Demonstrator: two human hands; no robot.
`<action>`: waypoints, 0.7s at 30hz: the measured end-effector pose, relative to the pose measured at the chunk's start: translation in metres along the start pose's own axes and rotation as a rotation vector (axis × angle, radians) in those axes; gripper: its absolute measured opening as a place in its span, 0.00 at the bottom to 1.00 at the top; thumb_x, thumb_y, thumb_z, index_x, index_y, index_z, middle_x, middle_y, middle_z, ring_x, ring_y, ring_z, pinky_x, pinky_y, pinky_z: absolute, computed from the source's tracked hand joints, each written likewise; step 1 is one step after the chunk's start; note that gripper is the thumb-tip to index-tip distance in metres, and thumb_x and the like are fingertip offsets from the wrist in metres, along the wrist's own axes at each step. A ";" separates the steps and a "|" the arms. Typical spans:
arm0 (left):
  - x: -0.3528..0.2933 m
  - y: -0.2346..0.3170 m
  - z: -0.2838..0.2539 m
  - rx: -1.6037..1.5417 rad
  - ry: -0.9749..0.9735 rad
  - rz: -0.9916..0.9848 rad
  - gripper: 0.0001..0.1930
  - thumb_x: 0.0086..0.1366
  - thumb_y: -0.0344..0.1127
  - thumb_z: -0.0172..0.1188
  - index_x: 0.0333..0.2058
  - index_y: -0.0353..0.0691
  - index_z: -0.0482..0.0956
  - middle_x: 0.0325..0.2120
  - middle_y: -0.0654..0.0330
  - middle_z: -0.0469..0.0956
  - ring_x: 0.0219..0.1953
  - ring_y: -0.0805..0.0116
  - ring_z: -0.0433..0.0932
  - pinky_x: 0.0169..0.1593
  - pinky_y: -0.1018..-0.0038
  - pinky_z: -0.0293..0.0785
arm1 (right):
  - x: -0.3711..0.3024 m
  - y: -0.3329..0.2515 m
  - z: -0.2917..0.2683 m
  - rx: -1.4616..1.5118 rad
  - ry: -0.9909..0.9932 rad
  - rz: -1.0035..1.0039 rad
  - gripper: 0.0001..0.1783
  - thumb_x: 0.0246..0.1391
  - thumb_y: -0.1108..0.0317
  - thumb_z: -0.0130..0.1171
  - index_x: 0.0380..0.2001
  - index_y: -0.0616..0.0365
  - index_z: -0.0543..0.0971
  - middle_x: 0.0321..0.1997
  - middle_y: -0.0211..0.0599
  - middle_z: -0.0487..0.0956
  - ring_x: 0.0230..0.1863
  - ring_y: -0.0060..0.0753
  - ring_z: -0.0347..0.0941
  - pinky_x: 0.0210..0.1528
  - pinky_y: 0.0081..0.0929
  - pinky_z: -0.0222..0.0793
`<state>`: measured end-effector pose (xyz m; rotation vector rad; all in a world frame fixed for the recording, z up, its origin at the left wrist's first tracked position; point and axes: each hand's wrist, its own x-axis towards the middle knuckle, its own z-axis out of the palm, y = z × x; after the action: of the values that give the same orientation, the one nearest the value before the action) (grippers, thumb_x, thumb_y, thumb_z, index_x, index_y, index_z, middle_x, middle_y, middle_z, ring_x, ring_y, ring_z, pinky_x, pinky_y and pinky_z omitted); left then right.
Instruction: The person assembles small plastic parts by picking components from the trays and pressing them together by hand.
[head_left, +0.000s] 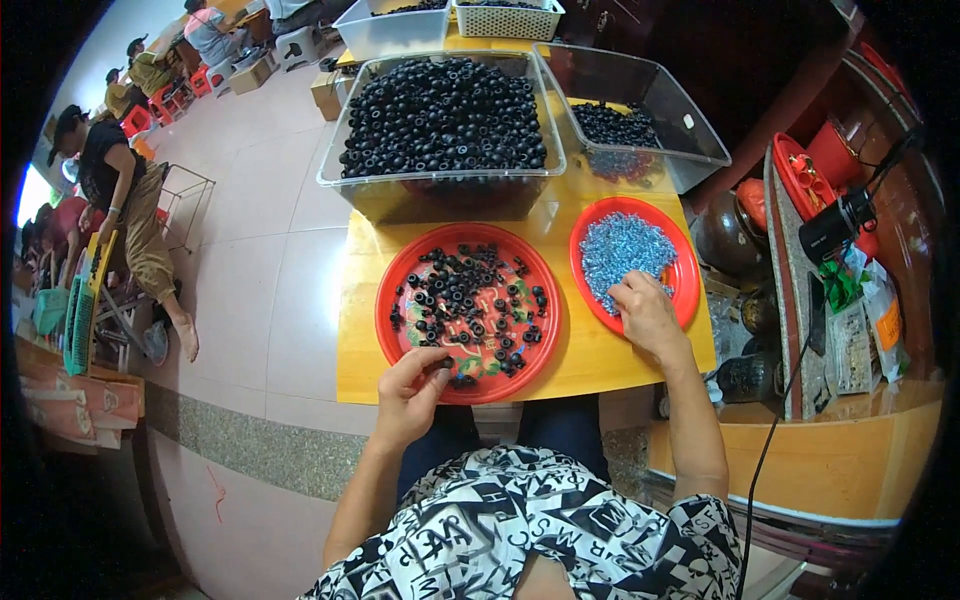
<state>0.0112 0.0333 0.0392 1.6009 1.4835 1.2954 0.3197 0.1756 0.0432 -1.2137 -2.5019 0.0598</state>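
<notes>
My left hand is at the near rim of a round red tray, thumb and fingertips closed on a small black ring-like part. Scattered over that tray's printed bottom are small black round parts, several with a hole in the middle. To the right stands a smaller red tray with a heap of tiny shiny blue pieces. The fingers of my right hand are pinched together at the near edge of this heap. Whatever lies between those fingertips is hidden.
Beyond the trays, a clear plastic bin is heaped with black parts. A second clear bin holds fewer. All stand on a yellow tabletop. A cluttered shelf borders the right, with a black cable. At left, a person stands beside a rack.
</notes>
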 end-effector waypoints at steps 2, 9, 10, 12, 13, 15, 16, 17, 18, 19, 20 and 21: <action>-0.003 0.001 0.004 -0.570 0.039 -0.299 0.10 0.54 0.22 0.54 0.37 0.29 0.73 0.30 0.55 0.75 0.33 0.69 0.75 0.39 0.77 0.71 | 0.000 0.006 0.001 -0.024 -0.056 0.013 0.09 0.38 0.81 0.53 0.28 0.62 0.75 0.27 0.42 0.68 0.33 0.44 0.67 0.37 0.35 0.64; -0.002 -0.005 0.013 -1.030 0.009 -0.332 0.12 0.56 0.27 0.56 0.40 0.30 0.72 0.31 0.54 0.75 0.33 0.67 0.75 0.40 0.73 0.73 | -0.002 -0.001 -0.003 -0.023 -0.033 0.040 0.12 0.36 0.81 0.54 0.30 0.61 0.73 0.29 0.43 0.69 0.35 0.45 0.67 0.38 0.35 0.65; -0.001 -0.005 0.014 -1.025 -0.002 -0.331 0.12 0.56 0.27 0.56 0.40 0.30 0.72 0.31 0.53 0.75 0.32 0.67 0.75 0.39 0.73 0.73 | 0.000 0.000 -0.003 -0.028 -0.037 0.056 0.12 0.36 0.82 0.54 0.29 0.61 0.74 0.28 0.43 0.69 0.35 0.45 0.68 0.37 0.35 0.66; -0.003 -0.004 0.015 -1.025 -0.019 -0.324 0.12 0.55 0.26 0.56 0.39 0.30 0.72 0.31 0.53 0.75 0.32 0.67 0.75 0.39 0.73 0.73 | 0.001 0.005 0.005 -0.044 -0.032 0.075 0.11 0.36 0.82 0.53 0.28 0.61 0.74 0.27 0.43 0.69 0.34 0.45 0.68 0.37 0.35 0.66; -0.004 -0.004 0.016 -1.007 -0.009 -0.316 0.12 0.55 0.26 0.55 0.39 0.30 0.72 0.30 0.53 0.75 0.32 0.67 0.74 0.39 0.74 0.72 | 0.000 0.008 0.006 -0.039 -0.026 0.070 0.10 0.37 0.82 0.53 0.27 0.61 0.74 0.26 0.43 0.70 0.33 0.45 0.68 0.36 0.36 0.66; -0.006 -0.003 0.017 -1.018 -0.042 -0.325 0.12 0.55 0.26 0.56 0.39 0.30 0.72 0.31 0.52 0.75 0.33 0.67 0.74 0.39 0.74 0.72 | -0.002 0.013 0.000 0.016 0.029 0.080 0.09 0.38 0.81 0.52 0.27 0.62 0.74 0.26 0.44 0.71 0.33 0.45 0.69 0.36 0.35 0.66; -0.006 -0.001 0.017 -1.016 -0.030 -0.336 0.12 0.55 0.26 0.56 0.39 0.30 0.72 0.31 0.52 0.75 0.33 0.66 0.74 0.39 0.74 0.72 | -0.003 0.017 -0.002 0.088 0.084 0.072 0.08 0.39 0.81 0.51 0.27 0.62 0.74 0.26 0.44 0.72 0.32 0.45 0.70 0.36 0.34 0.66; -0.006 0.000 0.018 -1.013 -0.018 -0.347 0.12 0.55 0.26 0.56 0.39 0.30 0.71 0.31 0.52 0.75 0.33 0.66 0.74 0.39 0.74 0.72 | -0.004 0.021 -0.009 0.075 0.086 0.084 0.08 0.39 0.81 0.51 0.27 0.62 0.74 0.26 0.44 0.72 0.32 0.45 0.70 0.36 0.34 0.66; -0.008 -0.003 0.018 -1.023 -0.016 -0.328 0.12 0.55 0.26 0.56 0.39 0.30 0.71 0.31 0.53 0.75 0.33 0.66 0.74 0.39 0.74 0.72 | -0.007 0.024 -0.020 0.107 0.173 0.167 0.07 0.39 0.81 0.51 0.27 0.63 0.74 0.27 0.45 0.73 0.32 0.46 0.70 0.35 0.33 0.67; -0.010 -0.004 0.017 -1.031 -0.032 -0.332 0.12 0.55 0.26 0.56 0.39 0.30 0.71 0.31 0.53 0.75 0.33 0.66 0.74 0.39 0.74 0.72 | -0.011 0.028 -0.031 0.138 0.262 0.249 0.06 0.40 0.80 0.51 0.27 0.64 0.74 0.28 0.46 0.73 0.32 0.46 0.71 0.35 0.32 0.67; -0.012 -0.006 0.015 -1.032 -0.011 -0.329 0.12 0.55 0.26 0.56 0.39 0.30 0.71 0.31 0.53 0.75 0.33 0.66 0.74 0.39 0.73 0.72 | -0.015 0.034 -0.039 0.180 0.256 0.321 0.08 0.41 0.80 0.51 0.28 0.65 0.74 0.29 0.46 0.74 0.32 0.46 0.71 0.35 0.31 0.67; -0.013 -0.006 0.014 -1.033 0.009 -0.324 0.12 0.55 0.26 0.56 0.39 0.30 0.71 0.31 0.53 0.75 0.33 0.66 0.74 0.39 0.73 0.72 | -0.024 0.042 -0.043 0.168 0.261 0.333 0.08 0.41 0.80 0.51 0.28 0.65 0.74 0.29 0.46 0.74 0.32 0.46 0.71 0.35 0.31 0.67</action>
<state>0.0234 0.0251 0.0254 0.6470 0.7639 1.4898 0.3795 0.1789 0.0678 -1.4506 -2.0130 0.1789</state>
